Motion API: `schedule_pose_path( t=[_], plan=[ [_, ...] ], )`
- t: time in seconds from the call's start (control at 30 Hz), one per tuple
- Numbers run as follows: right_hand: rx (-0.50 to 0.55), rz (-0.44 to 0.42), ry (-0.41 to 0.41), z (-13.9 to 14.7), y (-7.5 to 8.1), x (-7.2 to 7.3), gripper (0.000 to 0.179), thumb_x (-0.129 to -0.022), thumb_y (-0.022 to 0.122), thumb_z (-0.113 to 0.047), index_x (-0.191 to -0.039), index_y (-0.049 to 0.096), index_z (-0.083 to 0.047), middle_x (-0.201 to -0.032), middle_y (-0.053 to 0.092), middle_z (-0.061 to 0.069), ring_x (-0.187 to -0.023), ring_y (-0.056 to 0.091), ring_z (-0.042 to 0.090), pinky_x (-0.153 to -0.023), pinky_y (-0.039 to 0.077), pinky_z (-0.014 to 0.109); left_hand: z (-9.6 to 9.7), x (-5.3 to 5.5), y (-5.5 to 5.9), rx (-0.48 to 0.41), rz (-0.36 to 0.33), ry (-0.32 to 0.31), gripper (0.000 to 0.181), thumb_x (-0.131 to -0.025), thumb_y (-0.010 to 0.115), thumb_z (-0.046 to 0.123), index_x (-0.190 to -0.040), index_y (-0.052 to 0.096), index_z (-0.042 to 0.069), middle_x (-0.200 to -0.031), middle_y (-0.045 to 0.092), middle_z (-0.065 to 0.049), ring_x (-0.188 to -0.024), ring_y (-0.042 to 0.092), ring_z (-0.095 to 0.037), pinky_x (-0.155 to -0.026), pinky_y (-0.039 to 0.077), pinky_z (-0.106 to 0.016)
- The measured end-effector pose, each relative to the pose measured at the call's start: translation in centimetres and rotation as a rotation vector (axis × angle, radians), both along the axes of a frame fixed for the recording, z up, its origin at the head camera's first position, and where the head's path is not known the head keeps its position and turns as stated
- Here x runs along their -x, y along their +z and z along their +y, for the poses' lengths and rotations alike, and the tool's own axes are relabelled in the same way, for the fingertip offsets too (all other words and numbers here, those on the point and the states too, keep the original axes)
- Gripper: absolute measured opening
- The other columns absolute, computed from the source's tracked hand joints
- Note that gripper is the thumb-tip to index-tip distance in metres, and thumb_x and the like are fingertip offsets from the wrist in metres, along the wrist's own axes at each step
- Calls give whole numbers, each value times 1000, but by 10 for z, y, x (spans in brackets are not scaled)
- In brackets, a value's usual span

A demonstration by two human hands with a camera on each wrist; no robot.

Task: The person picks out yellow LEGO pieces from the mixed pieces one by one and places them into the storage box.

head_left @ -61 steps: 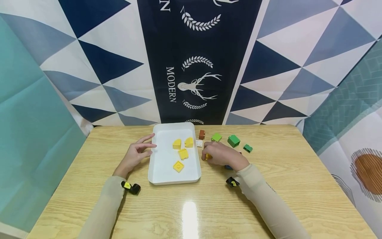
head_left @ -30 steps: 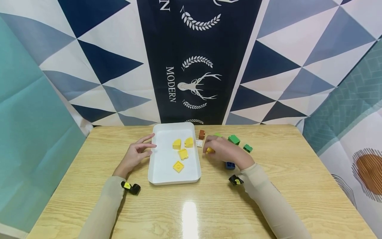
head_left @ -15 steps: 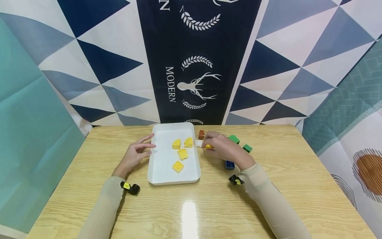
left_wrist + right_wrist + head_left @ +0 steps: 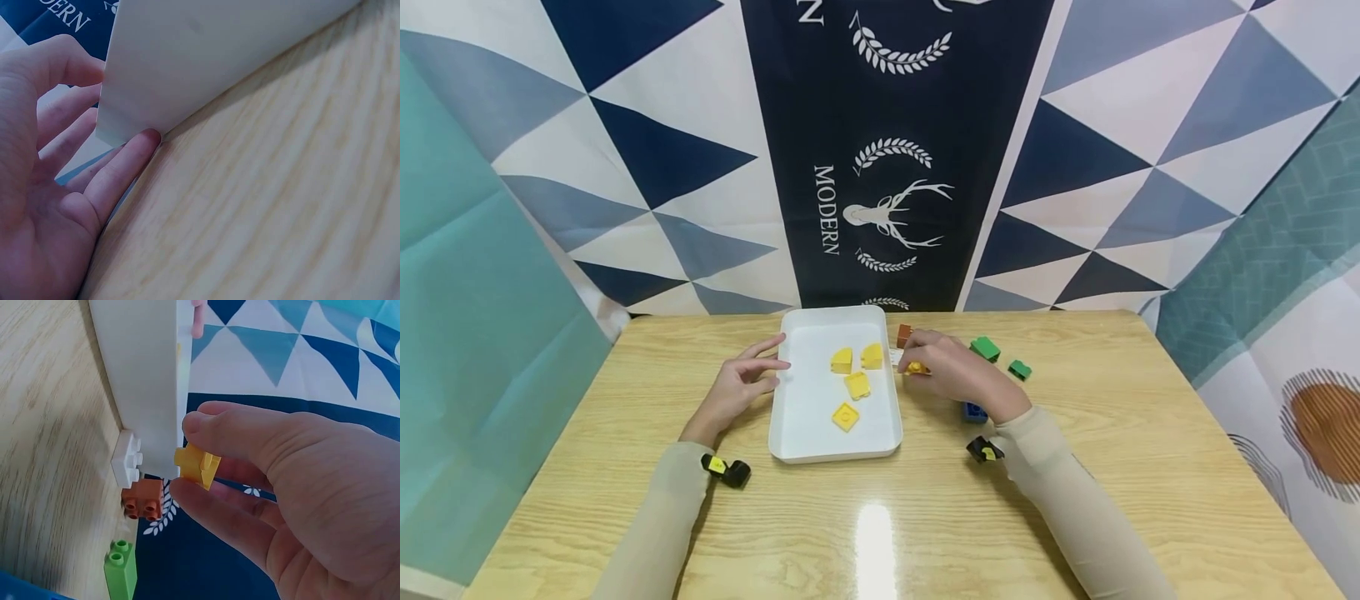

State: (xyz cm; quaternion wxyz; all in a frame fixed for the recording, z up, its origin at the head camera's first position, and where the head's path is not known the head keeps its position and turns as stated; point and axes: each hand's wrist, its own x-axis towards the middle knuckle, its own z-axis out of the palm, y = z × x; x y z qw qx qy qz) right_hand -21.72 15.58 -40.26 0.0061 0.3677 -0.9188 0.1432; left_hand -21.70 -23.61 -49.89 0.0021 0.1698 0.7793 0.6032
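Observation:
My right hand [image 4: 955,367] pinches a small yellow toy brick [image 4: 195,465] between thumb and fingertip, just off the right side of a white tray [image 4: 805,425]. In the right wrist view the held brick is level with the tray wall, and its studs point toward that wall. My left hand [image 4: 739,392] rests against the tray's left side with spread fingers; in the left wrist view, fingertips touch the outer wall and its lower edge. Several yellow pieces lie inside the tray, among them a rounded brick [image 4: 842,361] and a square one [image 4: 846,417].
Right of the tray lie a white brick [image 4: 127,459], a brown brick [image 4: 144,497] and a light green brick [image 4: 120,569]. Farther right are a green brick [image 4: 985,349], a smaller green piece [image 4: 1019,370] and a blue brick [image 4: 975,412]. A patterned cloth hangs behind the table.
My right hand has come away from the loose bricks and moved a little left toward the tray, holding the yellow brick. The left hand has stayed at the tray's side.

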Motion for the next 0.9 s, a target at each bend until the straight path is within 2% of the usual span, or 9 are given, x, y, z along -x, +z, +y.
schedule_pose_path(
  t=[0.17,0.4,0.9],
  plan=[
    [-1,-5,-2,-1,0,1,14,-98,87,-8,-112,88,-11,-125,79,12,-120,76,32,-107,68,48,1,1,0,-2,1,-4,26,-102,71,-7,-127,76,-15,-177,45,-27,-159,48,-58,-115,44,-2],
    [34,6,-10,2,8,4,15,-97,88,-8,-111,87,-9,-124,78,13,-104,73,25,-97,70,43,0,2,0,-3,-4,-7,26,-102,71,-8,-127,76,-15,-178,45,-26,-160,48,-57,-114,44,-2],
    [-5,4,26,-15,15,7,13,-101,85,-11,-114,88,-11,-125,77,10,-107,72,24,-99,69,38,0,1,0,-2,4,2,26,-102,71,-8,-127,76,-15,-177,45,-27,-159,49,-58,-115,44,-2]
  ],
)
